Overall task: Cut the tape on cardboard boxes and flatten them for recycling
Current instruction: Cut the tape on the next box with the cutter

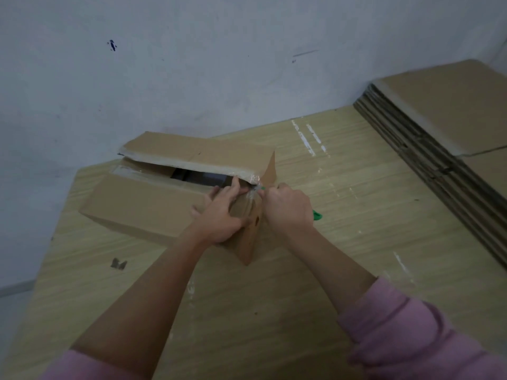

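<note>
A long brown cardboard box lies on the wooden table. Its far top flap stands lifted, leaving a dark gap along the middle seam. Clear tape clings to the box's right end. My left hand holds the near right corner of the box, fingers curled over the near flap's edge at the gap. My right hand grips a green-handled cutter, whose tip meets the tape at the top right corner. Most of the cutter is hidden in my fist.
A stack of flattened cardboard boxes lies at the table's far right. A white wall runs behind the table. A small cardboard scrap lies near the left front. Tape marks streak the tabletop.
</note>
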Action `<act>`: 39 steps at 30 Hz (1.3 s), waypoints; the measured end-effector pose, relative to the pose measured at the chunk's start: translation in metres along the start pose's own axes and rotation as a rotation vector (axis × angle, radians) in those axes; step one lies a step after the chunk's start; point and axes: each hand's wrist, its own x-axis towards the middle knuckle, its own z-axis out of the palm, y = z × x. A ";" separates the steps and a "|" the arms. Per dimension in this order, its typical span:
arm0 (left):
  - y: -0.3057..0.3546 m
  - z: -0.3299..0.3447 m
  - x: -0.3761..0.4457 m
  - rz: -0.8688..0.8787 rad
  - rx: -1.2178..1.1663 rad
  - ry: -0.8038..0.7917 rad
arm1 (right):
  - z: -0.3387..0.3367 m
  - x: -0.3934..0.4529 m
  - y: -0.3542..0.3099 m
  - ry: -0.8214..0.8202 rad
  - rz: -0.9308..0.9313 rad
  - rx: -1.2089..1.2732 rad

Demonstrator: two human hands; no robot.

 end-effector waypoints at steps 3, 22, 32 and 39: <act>0.001 -0.002 0.000 0.002 0.015 -0.005 | -0.001 0.004 0.003 0.003 0.009 0.051; 0.001 -0.002 0.000 -0.013 0.027 -0.009 | -0.001 -0.002 0.007 0.092 -0.070 -0.085; 0.005 -0.006 -0.007 -0.022 0.012 -0.053 | 0.001 0.018 0.005 0.081 -0.091 -0.045; 0.005 -0.006 0.000 0.020 0.092 -0.081 | -0.003 0.026 0.035 0.049 -0.081 0.023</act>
